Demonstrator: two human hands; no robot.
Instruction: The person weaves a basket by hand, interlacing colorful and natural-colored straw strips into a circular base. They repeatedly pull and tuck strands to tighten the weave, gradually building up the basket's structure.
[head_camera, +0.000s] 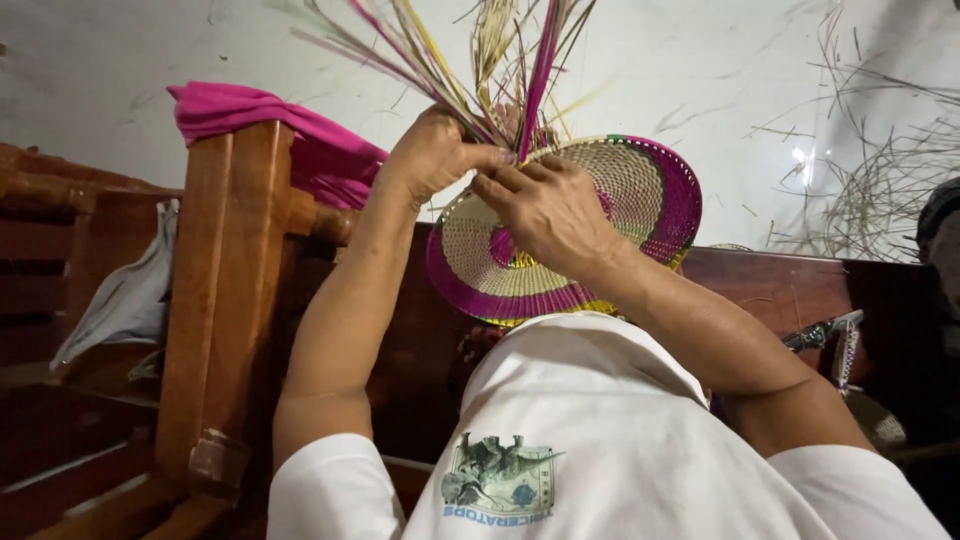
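A round woven straw disc (645, 190), natural-coloured with magenta bands and a yellow edge, is held up on my lap against a white shirt (590, 430). Loose strands (480, 50) in magenta, green and pale straw fan out from its upper rim. My left hand (435, 150) is closed around the base of these strands. My right hand (545, 205) lies across the face of the disc, with its fingertips pinching the weave right beside the left thumb. The hands hide the middle of the disc.
A brown wooden post (225, 290) of a furniture frame stands at left, with a magenta cloth (300, 140) draped over it and a white cloth (130, 295) hanging beside. Loose dry straw (880, 190) lies scattered on the pale floor at right. A small metal object (835, 335) sits on the dark wooden rail.
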